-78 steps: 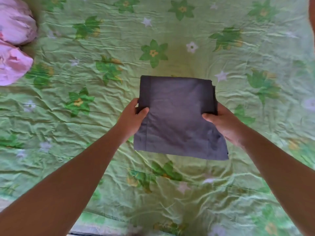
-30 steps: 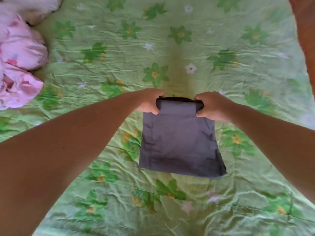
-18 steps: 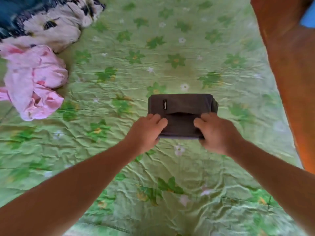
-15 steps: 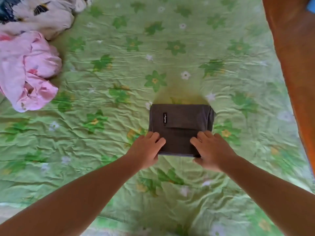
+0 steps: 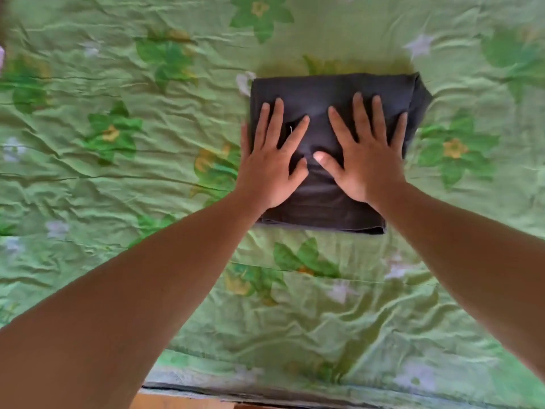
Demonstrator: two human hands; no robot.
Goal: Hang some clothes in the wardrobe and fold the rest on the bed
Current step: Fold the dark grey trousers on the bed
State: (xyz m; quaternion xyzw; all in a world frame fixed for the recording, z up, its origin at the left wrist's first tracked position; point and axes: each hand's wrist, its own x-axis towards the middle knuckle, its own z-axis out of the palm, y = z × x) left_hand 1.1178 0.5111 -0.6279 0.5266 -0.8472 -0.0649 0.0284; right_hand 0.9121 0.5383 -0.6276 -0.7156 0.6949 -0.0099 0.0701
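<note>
garment (image 5: 324, 87) x1: dark, folded, flat on bed | bed (image 5: 132, 187) x1: green flowered sheet | left grip (image 5: 269, 172): wide, flat, presses garment | right grip (image 5: 365, 163): wide, flat, presses garment

We saw one dark charcoal-grey cloth garment (image 5: 324, 90), folded into a thick, roughly rectangular packet of several layers. It lay flat on the bed's wrinkled light-green sheet printed with green and white flowers (image 5: 147, 187), above the middle of the view. Its far edge ran straight, and its right end bulged slightly where inner layers stuck out. Our left hand (image 5: 271, 160) and right hand (image 5: 365, 154) lay flat on it, fingers spread.
</note>
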